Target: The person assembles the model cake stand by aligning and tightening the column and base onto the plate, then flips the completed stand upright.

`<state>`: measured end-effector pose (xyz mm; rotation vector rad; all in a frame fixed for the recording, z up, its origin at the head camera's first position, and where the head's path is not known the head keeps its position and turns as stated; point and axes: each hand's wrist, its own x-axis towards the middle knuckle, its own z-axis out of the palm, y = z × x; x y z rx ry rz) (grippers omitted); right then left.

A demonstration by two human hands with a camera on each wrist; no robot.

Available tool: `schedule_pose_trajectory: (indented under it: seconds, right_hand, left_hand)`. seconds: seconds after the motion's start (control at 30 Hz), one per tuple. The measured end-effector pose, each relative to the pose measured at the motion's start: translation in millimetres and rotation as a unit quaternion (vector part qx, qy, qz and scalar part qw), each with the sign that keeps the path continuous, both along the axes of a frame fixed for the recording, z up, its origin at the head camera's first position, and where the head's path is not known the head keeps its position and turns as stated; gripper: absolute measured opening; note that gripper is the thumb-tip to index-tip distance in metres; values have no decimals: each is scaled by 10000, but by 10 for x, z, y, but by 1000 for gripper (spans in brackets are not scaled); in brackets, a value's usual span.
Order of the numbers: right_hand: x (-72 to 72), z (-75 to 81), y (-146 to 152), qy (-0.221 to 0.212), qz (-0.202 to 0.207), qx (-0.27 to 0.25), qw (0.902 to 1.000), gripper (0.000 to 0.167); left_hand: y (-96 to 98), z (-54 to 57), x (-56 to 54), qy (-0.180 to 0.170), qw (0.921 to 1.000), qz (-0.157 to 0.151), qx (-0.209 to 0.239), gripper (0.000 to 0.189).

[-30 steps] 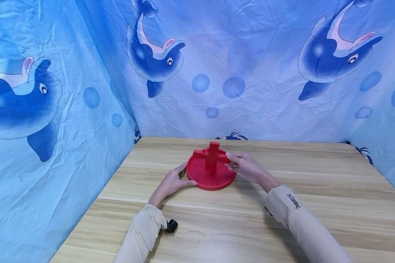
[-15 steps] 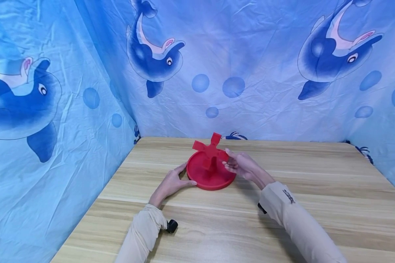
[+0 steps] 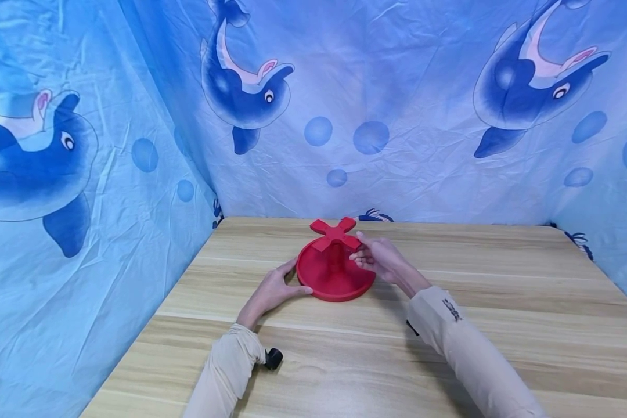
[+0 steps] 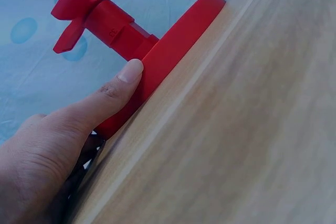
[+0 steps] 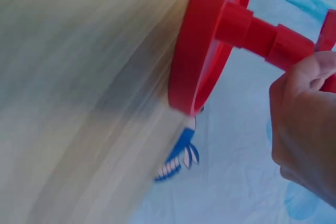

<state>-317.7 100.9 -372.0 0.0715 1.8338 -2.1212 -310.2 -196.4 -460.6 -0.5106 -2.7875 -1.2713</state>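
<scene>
Red cross piece (image 3: 336, 233): is sitting atop the stepped post (image 5: 262, 35), its four arms spreading roughly level above the round red base (image 3: 334, 298).
Post axis: is standing upright from the middle of the base, which is resting flat on the surface (image 3: 324, 360).
Right hand (image 3: 384, 260): is pinching the tip of the near-right arm, fingers bent and nearly closed; the exact fingertip contact is partly hidden.
Left hand (image 3: 273, 293): is bracketing the base's left rim, thumb and fingers curving widely round it.
Cross from right hand: is lying directly to its left, touching.
Nearer hand: the right; the left is staying low, apart from the cross.
Governing relation, as judged: the held arm is projecting sideways from the post's axis, giving an off-centre hold.
</scene>
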Motion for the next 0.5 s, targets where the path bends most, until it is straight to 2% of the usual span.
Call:
schedule_pose_trajectory:
  seconds: [0.1, 0.17, 0.23, 0.37, 0.43, 0.5]
  right_hand:
    - [26, -25, -1, 601, 114, 578, 9965, 48]
    - [58, -47, -1, 1082, 170, 1041, 9885, 54]
    - [93, -80, -11, 1646, 156, 1465, 9753, 54]
    - [156, -152, -44, 2604, -31, 2106, 9422, 52]
    - [171, -191, -60, 2969, -151, 2322, 9261, 50]
    - [192, -214, -70, 3184, -235, 2397, 9168, 47]
  left_hand:
    - [4, 15, 1, -10, 10000, 12, -18, 98]
    - [2, 21, 1, 1, 10000, 4, -28, 98]
    - [0, 23, 3, 26, 10000, -6, -39, 98]
    - [-2, 17, 7, 61, 10000, -12, -27, 98]
    - [0, 12, 8, 56, 10000, 11, -26, 98]
    - [2, 7, 7, 46, 10000, 26, -19, 99]
